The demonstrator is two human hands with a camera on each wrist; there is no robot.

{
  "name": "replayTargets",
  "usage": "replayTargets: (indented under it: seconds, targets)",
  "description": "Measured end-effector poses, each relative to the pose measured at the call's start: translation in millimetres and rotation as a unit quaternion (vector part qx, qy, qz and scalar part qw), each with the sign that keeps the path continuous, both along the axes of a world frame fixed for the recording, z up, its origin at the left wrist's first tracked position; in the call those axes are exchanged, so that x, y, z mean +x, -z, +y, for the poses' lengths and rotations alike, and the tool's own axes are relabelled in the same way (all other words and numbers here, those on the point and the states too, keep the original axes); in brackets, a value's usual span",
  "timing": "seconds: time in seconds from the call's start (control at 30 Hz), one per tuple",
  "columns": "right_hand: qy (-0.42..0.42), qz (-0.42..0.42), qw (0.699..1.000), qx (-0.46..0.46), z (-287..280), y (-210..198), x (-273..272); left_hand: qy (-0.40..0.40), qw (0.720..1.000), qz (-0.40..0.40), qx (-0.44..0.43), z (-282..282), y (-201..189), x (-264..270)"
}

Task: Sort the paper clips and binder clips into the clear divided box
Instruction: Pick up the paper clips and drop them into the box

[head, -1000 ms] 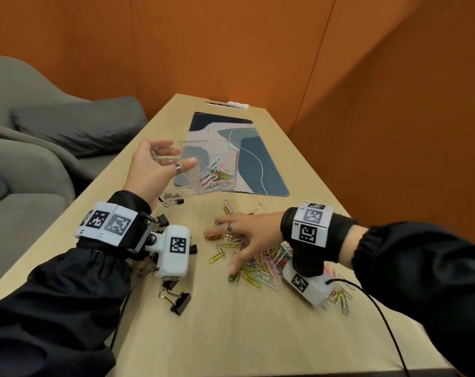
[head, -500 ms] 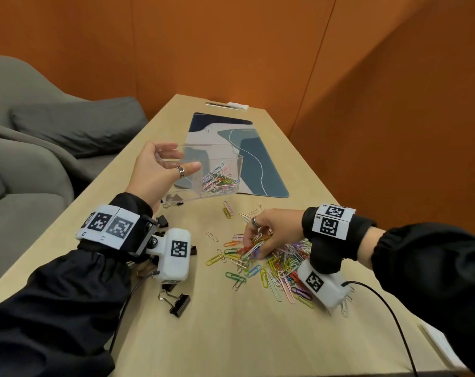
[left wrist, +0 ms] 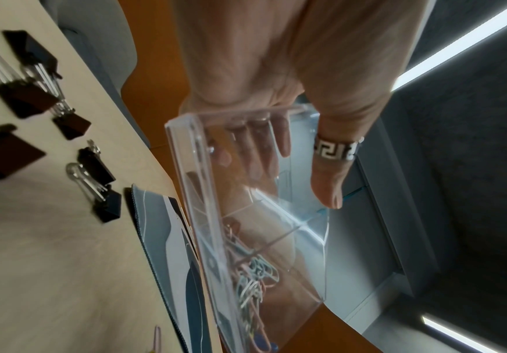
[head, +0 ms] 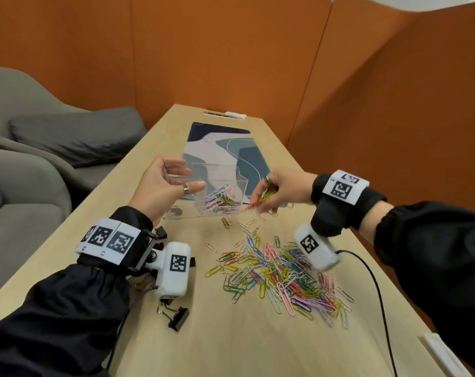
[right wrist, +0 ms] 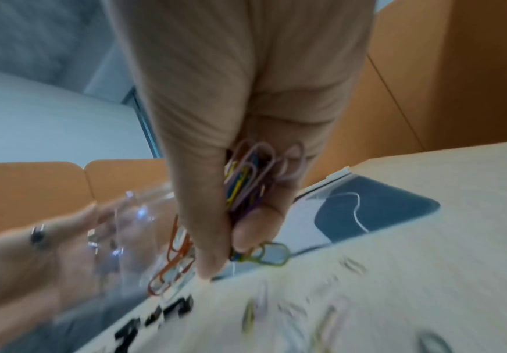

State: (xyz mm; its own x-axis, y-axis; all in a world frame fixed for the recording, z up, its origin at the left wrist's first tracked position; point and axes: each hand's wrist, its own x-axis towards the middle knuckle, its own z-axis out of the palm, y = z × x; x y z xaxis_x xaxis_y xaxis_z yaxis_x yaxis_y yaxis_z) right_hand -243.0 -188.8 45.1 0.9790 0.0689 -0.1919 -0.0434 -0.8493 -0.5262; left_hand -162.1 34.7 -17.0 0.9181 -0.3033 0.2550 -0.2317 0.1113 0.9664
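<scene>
My left hand (head: 165, 186) grips the clear divided box (head: 217, 170) by its left end, thumb on the near wall, and holds it tilted above the table. Coloured paper clips (head: 221, 201) lie in its right compartment (left wrist: 252, 284). My right hand (head: 271, 190) pinches a bunch of coloured paper clips (right wrist: 252, 174) just right of the box, with an orange clip (head: 254, 204) sticking out toward it. A big heap of loose paper clips (head: 279, 273) covers the table in front. Black binder clips (head: 177, 317) lie near my left wrist, several more to the left (left wrist: 74, 124).
A blue and white mat (head: 230, 148) lies behind the box. Orange partition walls close the far and right sides. A grey sofa (head: 40, 148) stands off the table's left edge. A black cable (head: 377, 295) runs from my right wrist across the table.
My right hand gathered clips from the heap, closed on a bunch and rose up and away to beside the box. The left hand kept holding the tilted box.
</scene>
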Motion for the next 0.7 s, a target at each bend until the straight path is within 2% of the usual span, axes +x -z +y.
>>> replayTargets:
  seconds: [0.2,0.4,0.7]
  targets:
    - [0.014,-0.067,0.997,0.027,6,-35,22,0.042,0.999,-0.003,0.026,0,1,-1]
    - [-0.014,-0.033,0.997,-0.067,27,-33,35,0.068,0.998,-0.004,0.019,-2,0,-5]
    - [-0.072,-0.08,0.982,-0.157,34,-27,34,0.054,0.999,-0.002,0.004,-3,-1,-6]
